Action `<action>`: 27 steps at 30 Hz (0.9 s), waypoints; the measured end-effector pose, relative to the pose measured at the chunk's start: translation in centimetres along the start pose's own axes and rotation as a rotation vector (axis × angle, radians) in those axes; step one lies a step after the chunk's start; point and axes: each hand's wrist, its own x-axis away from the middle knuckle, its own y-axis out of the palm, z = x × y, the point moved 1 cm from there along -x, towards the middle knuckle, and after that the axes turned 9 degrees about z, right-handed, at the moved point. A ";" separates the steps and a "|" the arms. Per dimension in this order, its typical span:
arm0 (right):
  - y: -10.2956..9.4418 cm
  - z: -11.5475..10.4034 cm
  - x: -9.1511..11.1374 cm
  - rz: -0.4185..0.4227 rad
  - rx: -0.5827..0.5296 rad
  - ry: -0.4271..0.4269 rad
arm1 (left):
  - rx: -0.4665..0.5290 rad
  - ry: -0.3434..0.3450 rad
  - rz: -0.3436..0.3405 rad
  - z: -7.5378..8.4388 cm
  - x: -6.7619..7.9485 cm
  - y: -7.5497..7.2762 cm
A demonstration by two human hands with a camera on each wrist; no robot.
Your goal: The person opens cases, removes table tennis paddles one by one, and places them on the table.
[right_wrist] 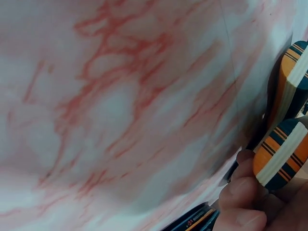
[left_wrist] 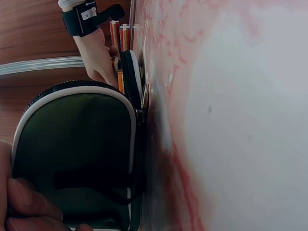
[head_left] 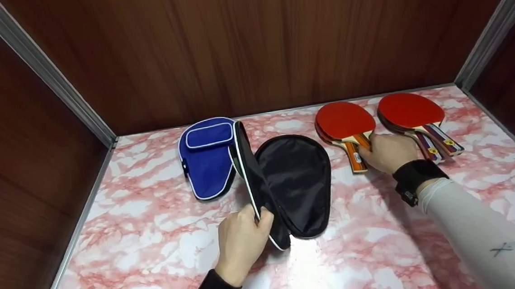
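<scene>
My left hand (head_left: 244, 240) grips the near edge of the raised cover of an unzipped table tennis bat case (head_left: 296, 182). Its black lining faces right, and the left wrist view shows the cover's green outside (left_wrist: 77, 139) with white piping. Over on the right, my right hand (head_left: 391, 152) holds the orange-striped handle of a red table tennis bat (head_left: 345, 119). This bat lies over another bat whose similar handle (head_left: 356, 159) sticks out below. In the right wrist view, fingers (right_wrist: 240, 195) curl by the end of the upper handle (right_wrist: 281, 154).
A blue bat case (head_left: 209, 166) with white piping lies left of the open case. Right of my right hand, two overlapping red bats (head_left: 411, 109) have dark striped handles. Brown wood panels (head_left: 255, 49) wall the marbled table (head_left: 156, 256) at the back and sides.
</scene>
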 end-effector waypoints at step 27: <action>-2.1 -1.0 5.0 0.274 -0.058 -0.113 | -0.009 0.085 -0.172 5.8 -2.7 3.5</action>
